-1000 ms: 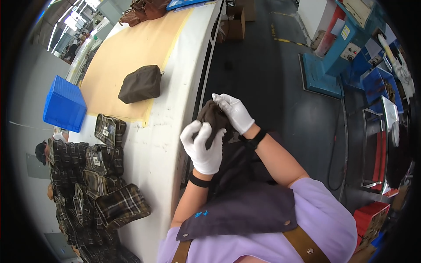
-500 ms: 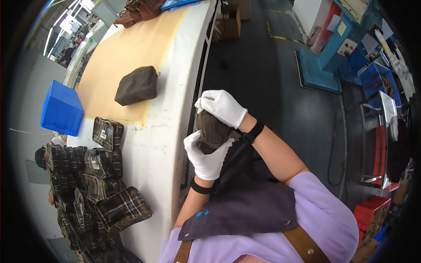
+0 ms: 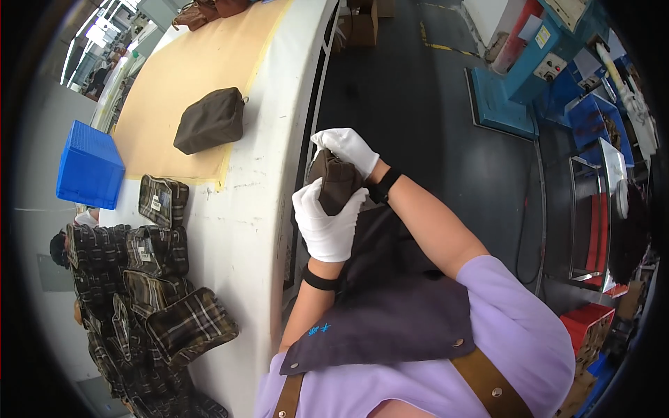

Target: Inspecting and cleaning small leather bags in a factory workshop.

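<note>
Between my two white-gloved hands I hold a small dark brown pouch (image 3: 335, 182), just off the table's right edge. My left hand (image 3: 326, 221) grips its near end, thumb and fingers on opposite sides. My right hand (image 3: 350, 151) is wrapped round its far end, and some of those fingers are hidden behind the pouch. A similar dark brown pouch (image 3: 210, 121) lies on the tan sheet (image 3: 209, 66) on the table, apart from my hands.
The long white table (image 3: 254, 209) runs along my left. Plaid pouches (image 3: 191, 326) are piled at its near left, beside a blue crate (image 3: 90, 166). Brown leather bags (image 3: 202, 14) sit at the far end. On the right stand a blue machine (image 3: 512, 97) and a metal-framed cart (image 3: 592, 216).
The pouch has turned and tilted in my hands, and both hands have shifted slightly away from me. The whole view has moved a little; the table things stay in place.
</note>
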`<state>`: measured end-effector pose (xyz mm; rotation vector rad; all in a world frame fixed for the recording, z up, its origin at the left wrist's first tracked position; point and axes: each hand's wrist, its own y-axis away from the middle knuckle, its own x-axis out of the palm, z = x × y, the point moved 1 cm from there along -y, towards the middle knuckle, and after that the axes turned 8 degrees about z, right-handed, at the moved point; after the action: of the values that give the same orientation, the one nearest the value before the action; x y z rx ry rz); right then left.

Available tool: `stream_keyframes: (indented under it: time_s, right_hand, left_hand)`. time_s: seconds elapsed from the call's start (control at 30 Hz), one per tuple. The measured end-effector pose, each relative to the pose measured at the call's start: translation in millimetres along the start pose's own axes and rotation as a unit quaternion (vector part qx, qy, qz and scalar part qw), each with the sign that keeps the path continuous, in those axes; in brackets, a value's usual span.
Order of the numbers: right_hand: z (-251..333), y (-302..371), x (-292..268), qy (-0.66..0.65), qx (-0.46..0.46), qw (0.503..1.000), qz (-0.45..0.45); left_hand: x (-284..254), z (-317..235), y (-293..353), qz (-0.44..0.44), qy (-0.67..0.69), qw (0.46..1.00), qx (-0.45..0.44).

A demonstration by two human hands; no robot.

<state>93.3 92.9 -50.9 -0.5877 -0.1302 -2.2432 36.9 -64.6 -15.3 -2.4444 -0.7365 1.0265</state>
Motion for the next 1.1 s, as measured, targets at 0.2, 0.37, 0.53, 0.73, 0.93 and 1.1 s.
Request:
stream_keyframes:
  time_s: [0.2,0.37,0.53,0.73,0.93,1.1]
  right_hand:
    - [3.7,-4.8,6.5,0.04,-0.003,0.999,-0.004]
    - [-6.7,5.4,-3.1,-0.043,-0.052,0.998,0.021]
    - [-17.9,-3.0,-6.2,-0.018,-0.003,1.0,0.012]
    - [40.6,6.9,21.1,0.276,-0.007,0.957,-0.093]
    - [69.8,6.8,19.1,0.433,0.068,0.898,-0.037]
    - [33.1,15.6,6.9,0.305,0.028,0.951,-0.038]
  left_hand:
    - [-6.3,-2.4,1.1,-0.016,-0.027,0.995,0.091]
    - [-4.0,-1.5,2.6,0.005,-0.063,0.995,0.076]
    - [-2.2,4.6,-6.8,0.014,-0.034,0.998,0.046]
    - [-37.2,-24.2,-17.2,0.091,0.091,0.988,-0.089]
    - [-19.5,2.1,-68.5,0.089,0.263,0.945,-0.175]
    - [-1.0,16.3,-55.1,0.068,0.349,0.899,-0.256]
